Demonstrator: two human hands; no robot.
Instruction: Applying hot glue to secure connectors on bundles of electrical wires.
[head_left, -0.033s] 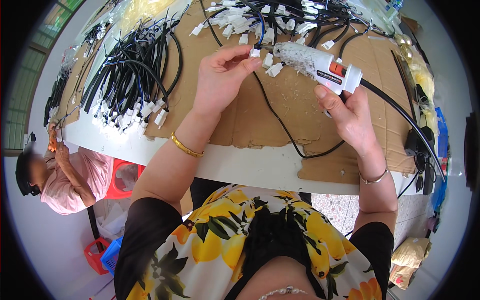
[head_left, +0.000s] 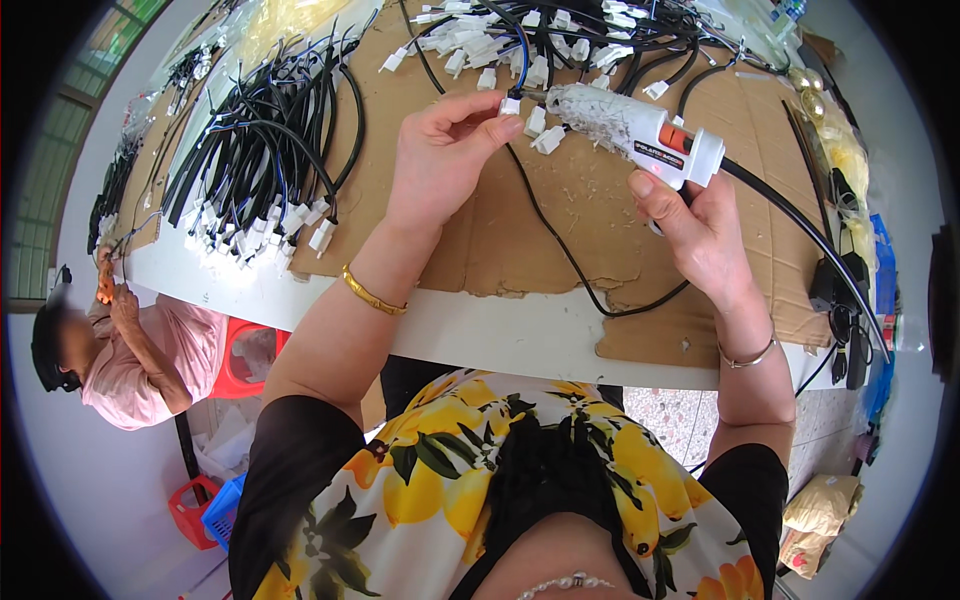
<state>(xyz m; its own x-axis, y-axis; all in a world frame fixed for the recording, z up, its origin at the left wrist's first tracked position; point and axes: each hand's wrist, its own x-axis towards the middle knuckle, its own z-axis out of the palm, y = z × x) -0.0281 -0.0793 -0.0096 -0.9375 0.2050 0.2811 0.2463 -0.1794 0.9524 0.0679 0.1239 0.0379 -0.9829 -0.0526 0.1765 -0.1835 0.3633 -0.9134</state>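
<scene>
1. Head view: the left hand is pinching a small white connector on a black cable above the cardboard-covered desk.
2. The right hand is gripping a white glue gun, its nozzle pointing at that connector.
3. No change is showing.

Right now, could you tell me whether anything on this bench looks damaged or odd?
Yes. The brown cardboard sheet covering the white table is torn and ragged along its near edge. The white glue gun in the right hand is crusted with dried glue at its nozzle end, near the small white connector pinched by the left hand.
</scene>
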